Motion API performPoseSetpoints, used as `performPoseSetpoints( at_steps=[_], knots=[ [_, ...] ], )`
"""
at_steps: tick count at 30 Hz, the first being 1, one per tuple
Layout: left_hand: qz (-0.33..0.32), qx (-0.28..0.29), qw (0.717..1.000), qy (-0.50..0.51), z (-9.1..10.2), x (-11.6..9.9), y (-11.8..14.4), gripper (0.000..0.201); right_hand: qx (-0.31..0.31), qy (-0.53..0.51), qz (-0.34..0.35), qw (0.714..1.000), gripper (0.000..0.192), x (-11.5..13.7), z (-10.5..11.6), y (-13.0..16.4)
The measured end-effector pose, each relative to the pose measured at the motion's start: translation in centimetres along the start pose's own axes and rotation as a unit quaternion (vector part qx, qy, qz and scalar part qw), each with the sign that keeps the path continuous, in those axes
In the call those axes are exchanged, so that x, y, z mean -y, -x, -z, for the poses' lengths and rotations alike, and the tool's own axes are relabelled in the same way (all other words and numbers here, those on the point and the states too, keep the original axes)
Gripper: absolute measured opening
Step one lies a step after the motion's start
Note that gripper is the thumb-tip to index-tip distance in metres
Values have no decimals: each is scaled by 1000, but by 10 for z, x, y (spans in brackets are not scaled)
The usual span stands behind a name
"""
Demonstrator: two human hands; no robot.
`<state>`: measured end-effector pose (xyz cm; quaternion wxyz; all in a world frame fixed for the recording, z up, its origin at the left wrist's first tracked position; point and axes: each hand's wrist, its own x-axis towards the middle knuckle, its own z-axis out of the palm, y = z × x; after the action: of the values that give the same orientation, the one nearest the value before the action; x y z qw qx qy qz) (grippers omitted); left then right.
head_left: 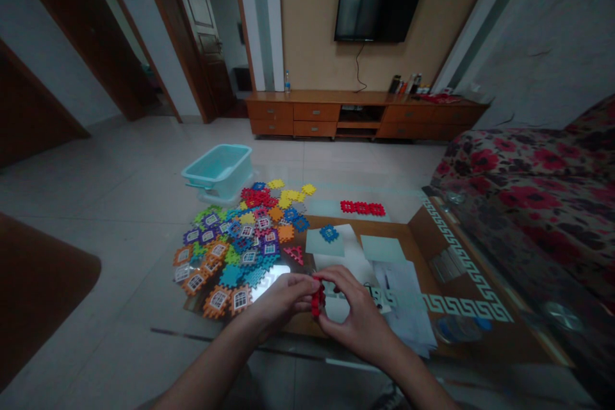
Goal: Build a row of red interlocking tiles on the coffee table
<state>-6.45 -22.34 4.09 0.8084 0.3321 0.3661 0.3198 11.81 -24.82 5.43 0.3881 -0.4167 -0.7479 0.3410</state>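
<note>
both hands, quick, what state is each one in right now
Left hand: closed in a pinch grip, holding a red piece.
Right hand: holding the same red piece in a wider, curved grip.

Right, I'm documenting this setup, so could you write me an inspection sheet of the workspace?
Surface: glass tabletop with a Greek-key border.
Job's things: red interlocking tile, held; multicoloured interlocking tiles piled at left; row of red tiles farther off.
Clutter: loose papers; plastic bottle, perhaps beneath the glass; turquoise tub beside the pile.
Hands: left hand and right hand both hold the red interlocking tile.
Cables: black cord below the wall-mounted television.
Surroundings: wooden TV cabinet, floral-covered sofa.
</note>
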Motion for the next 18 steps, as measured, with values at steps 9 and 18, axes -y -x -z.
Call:
performPoseSetpoints(
  at_steps=[9, 18],
  knots=[
    [10, -2, 1000, 0, 2, 2, -3, 34, 2, -2, -9, 1000, 52, 1, -1, 1],
    [9, -2, 1000, 10, 1, 4, -2, 34, 0, 5, -10, 1000, 54, -1, -3, 2]
  ],
)
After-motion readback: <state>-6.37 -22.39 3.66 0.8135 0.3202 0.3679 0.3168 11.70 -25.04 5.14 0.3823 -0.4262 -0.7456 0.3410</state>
